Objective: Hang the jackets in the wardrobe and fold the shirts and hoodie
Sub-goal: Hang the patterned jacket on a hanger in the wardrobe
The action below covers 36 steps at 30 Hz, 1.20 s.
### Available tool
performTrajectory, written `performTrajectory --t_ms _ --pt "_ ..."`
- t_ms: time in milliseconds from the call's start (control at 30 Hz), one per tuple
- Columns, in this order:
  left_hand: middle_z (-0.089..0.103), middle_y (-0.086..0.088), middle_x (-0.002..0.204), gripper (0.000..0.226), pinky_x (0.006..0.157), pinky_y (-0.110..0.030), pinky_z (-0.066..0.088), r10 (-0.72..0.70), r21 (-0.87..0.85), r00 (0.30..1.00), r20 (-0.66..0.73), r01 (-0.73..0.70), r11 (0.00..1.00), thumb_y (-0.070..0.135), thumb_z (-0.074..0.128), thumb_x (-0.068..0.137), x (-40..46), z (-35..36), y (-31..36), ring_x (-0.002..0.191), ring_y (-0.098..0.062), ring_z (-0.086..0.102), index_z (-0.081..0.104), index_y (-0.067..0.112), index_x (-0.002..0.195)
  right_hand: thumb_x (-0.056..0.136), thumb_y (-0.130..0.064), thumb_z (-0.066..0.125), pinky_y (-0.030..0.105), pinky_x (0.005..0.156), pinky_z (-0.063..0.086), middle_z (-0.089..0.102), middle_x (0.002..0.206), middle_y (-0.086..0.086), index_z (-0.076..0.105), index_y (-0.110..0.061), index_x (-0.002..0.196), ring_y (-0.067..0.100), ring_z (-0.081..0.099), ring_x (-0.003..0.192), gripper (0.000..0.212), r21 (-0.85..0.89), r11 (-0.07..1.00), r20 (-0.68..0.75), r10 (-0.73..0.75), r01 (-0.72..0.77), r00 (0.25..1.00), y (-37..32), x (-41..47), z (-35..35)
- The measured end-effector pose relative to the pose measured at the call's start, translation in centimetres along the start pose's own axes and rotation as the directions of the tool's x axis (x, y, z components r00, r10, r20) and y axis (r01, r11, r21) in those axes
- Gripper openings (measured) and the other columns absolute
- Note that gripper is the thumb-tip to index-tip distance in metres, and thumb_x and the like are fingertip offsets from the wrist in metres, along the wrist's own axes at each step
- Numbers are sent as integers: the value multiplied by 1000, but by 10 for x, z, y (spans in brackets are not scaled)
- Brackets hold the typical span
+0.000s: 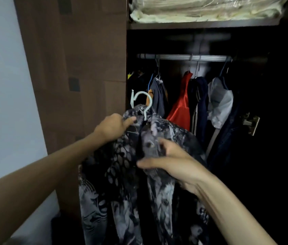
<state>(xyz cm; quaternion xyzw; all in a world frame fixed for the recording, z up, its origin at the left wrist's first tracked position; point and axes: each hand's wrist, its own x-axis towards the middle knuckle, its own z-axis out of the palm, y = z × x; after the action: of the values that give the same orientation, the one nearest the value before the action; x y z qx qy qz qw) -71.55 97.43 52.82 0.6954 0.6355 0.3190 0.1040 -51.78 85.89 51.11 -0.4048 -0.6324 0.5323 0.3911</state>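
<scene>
A grey and black patterned jacket (pixel 122 188) hangs from a pale hanger, whose hook (pixel 146 103) sticks up free in front of the open wardrobe. My left hand (pixel 112 127) grips the jacket's left shoulder near the collar. My right hand (pixel 173 165) pinches the front opening of the jacket at chest height. The wardrobe's metal rail (pixel 184 57) runs across above and behind the hook, well apart from it.
Several garments hang on the rail: a dark one (pixel 159 96), a red one (pixel 181 106), a navy striped one (pixel 199 103) and a white one (pixel 219 103). A brown door (pixel 79 68) stands at left. Bagged bedding (pixel 205 9) lies on the shelf above.
</scene>
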Motion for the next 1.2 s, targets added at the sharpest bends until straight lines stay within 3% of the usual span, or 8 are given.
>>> performTrajectory --t_ms 233,367,500,700,800,967,1100,1200 --pt "28 -3 48 62 50 -31 23 -27 -121 999 39 32 992 53 54 98 12 -30 7 42 -20 30 29 15 56 94 -30 71 48 83 59 68 104 22 25 -57 137 33 70 79 68 -680 713 -143 -359 172 922 30 -41 -4" --pt "69 -16 82 58 67 -37 53 -68 -185 993 94 84 979 56 54 97 13 -34 21 77 -33 67 61 2 76 97 -37 66 38 43 46 74 89 7 61 -46 111 20 44 39 18 -674 629 1 -524 388 852 27 -45 -4" --pt "56 -1 76 49 55 -26 38 -70 -155 993 99 85 984 51 51 100 6 -41 31 68 -12 53 51 11 71 93 -34 69 36 51 41 64 64 0 70 -41 105 25 47 49 14 -606 684 19 -499 407 866 14 -50 -12" --pt "72 -4 78 35 62 -26 53 -139 -339 926 351 264 903 46 58 95 -5 -60 33 68 -19 67 67 14 88 91 -25 66 15 49 34 54 56 -3 73 -34 110 7 40 49 21 -535 753 221 -311 382 924 -13 -55 -33" --pt "51 2 47 25 44 -15 37 -135 -413 939 317 264 871 28 46 80 -11 -69 36 42 -13 44 49 19 56 82 -45 65 16 58 50 71 71 -16 76 -39 102 4 66 62 24 -708 587 201 -365 392 909 -22 -48 -35" --pt "65 -8 69 18 63 -26 52 -197 -291 881 430 342 894 14 43 85 -22 -75 38 57 -22 60 58 12 75 82 -61 58 31 84 44 51 99 -20 78 -42 99 6 48 98 32 -870 182 344 -443 459 828 -25 -27 -16" --pt "72 -10 78 14 66 -34 61 -165 -251 906 389 277 928 18 60 91 -22 -66 46 64 -23 68 66 8 83 95 -46 63 27 103 45 57 136 -23 73 -30 100 -8 54 116 20 -760 279 502 -321 587 803 -22 -7 20" --pt "62 -5 131 43 102 -38 48 -154 -132 914 375 218 967 39 67 93 -26 -62 56 119 -24 60 62 8 122 101 -43 58 19 85 44 42 153 -24 63 -28 101 -18 49 94 16 -758 209 579 -217 617 785 -24 1 41"
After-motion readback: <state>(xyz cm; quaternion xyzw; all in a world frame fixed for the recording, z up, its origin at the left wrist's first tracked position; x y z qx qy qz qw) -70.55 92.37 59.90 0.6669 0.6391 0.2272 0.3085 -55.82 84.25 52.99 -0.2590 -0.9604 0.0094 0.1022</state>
